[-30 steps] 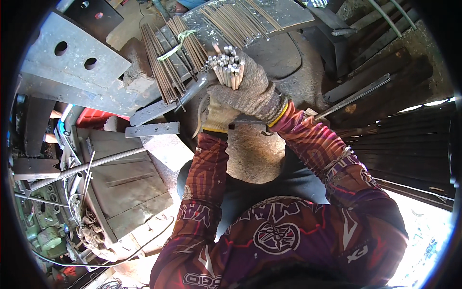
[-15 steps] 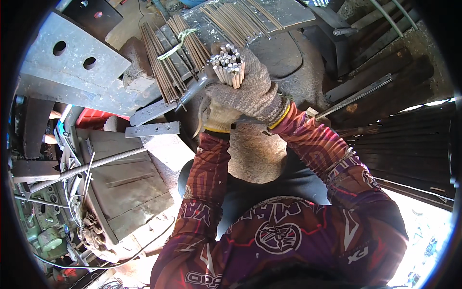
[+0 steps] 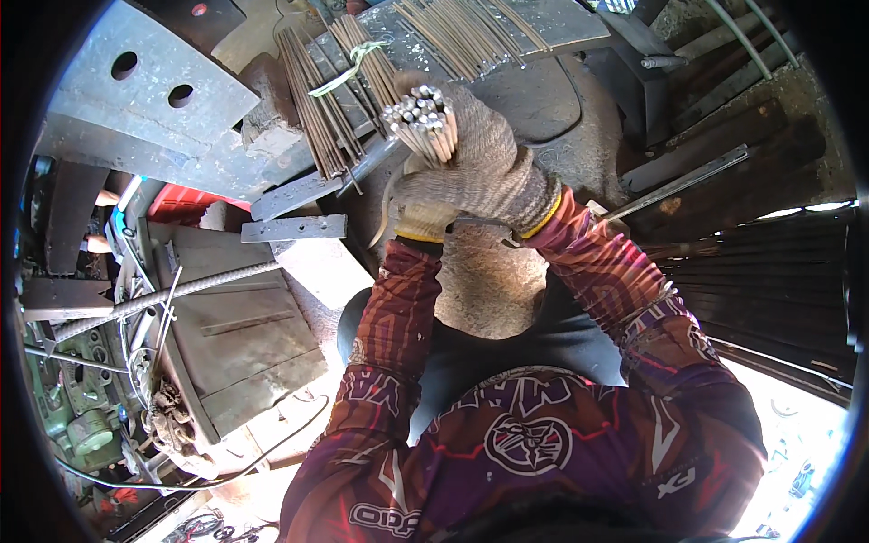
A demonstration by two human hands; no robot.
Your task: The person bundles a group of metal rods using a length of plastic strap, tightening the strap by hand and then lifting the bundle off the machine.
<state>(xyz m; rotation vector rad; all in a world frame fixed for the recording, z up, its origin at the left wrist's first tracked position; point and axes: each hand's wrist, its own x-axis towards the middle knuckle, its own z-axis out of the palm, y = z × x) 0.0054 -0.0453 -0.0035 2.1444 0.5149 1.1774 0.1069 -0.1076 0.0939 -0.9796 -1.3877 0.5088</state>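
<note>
A tight bundle of thin metal rods stands in front of me, its bright cut ends facing up and tilted left. My right hand, in a grey-brown knitted glove with a yellow cuff edge, is wrapped round the bundle's right side. Lower and to the left, my left hand, in the same kind of glove, is closed against the bundle; the right hand hides most of its fingers. From beside the left hand hangs a narrow pale strip. The lower part of the rods is hidden behind the gloves.
Beyond my hands lie rods tied with a pale green strip and a row of loose rods on a dark metal plate. A large steel plate with holes stands left. A flat drilled bar lies nearer.
The bundle's upper ends have tilted slightly further left, and both hands keep hold of it. The surroundings have shifted slightly in the picture.
</note>
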